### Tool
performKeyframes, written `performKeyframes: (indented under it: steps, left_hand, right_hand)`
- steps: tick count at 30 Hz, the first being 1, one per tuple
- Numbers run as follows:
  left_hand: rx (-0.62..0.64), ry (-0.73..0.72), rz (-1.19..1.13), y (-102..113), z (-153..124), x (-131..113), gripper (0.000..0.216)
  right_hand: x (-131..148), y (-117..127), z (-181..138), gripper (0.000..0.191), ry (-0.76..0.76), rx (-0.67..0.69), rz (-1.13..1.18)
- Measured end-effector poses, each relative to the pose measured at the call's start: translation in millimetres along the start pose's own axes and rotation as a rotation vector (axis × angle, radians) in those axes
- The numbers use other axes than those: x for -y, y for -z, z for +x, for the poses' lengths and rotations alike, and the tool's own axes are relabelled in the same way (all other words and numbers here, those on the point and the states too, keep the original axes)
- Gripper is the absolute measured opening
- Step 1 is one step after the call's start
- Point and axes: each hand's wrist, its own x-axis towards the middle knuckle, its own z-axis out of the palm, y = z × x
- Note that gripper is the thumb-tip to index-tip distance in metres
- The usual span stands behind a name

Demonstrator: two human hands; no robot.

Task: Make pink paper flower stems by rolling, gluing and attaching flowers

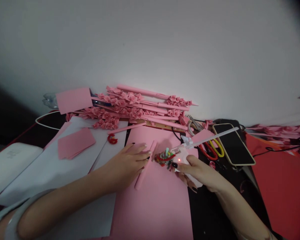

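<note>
My left hand point(128, 163) lies with its fingers pressed on a rolled pink paper tube point(145, 166) that rests on a large pink sheet point(155, 200). My right hand point(198, 170) is wrapped round a white glue gun point(183, 155) with a small red light on its body and a long white glue stick point(215, 136) sticking out behind. The gun's colourful nozzle end point(163, 158) points at the upper end of the tube, close to my left fingertips.
A pile of pink rolled tubes and paper roses point(140, 106) lies at the back by the wall. Pink cards point(75, 142) sit on white sheets point(52, 170) at the left. Scissors point(211, 150) and a phone point(232, 143) lie right of the gun; red surface point(277, 186) further right.
</note>
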Motion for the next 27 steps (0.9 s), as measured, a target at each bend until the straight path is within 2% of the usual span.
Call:
performKeyframes:
  steps: [3, 7, 11, 15, 19, 23, 27]
  left_hand:
    - [0.003, 0.006, 0.001, -0.5, 0.6, 0.7, 0.029]
    - [-0.01, -0.037, 0.049, -2.8, -0.1, 2.7, 0.028]
    - [-0.012, -0.047, 0.074, -4.3, -1.2, 4.1, 0.029]
    - [-0.03, -0.074, 0.087, -6.7, -0.9, 5.8, 0.027]
    - [-0.044, -0.07, 0.078, -7.5, -1.2, 6.1, 0.029]
    - [-0.012, -0.053, 0.06, -3.7, -1.3, 3.8, 0.029]
    - [-0.004, -0.042, 0.046, -0.8, -0.3, 2.5, 0.028]
  right_hand:
    - [-0.4, -0.5, 0.2, 0.029, 0.019, -0.031, 0.015]
    - [-0.4, -1.4, -0.5, 0.03, 0.021, 0.043, -0.014]
    - [-1.5, -1.5, -0.5, 0.03, 0.03, 0.02, -0.017]
    - [-2.3, -0.8, -0.2, 0.03, 0.009, 0.081, -0.038]
    - [-1.1, -1.1, -1.4, 0.03, 0.029, 0.033, -0.032]
    - [-0.6, -3.0, -2.4, 0.028, 0.004, 0.086, -0.049]
    - [-1.1, -4.1, -2.8, 0.031, 0.029, 0.054, -0.048]
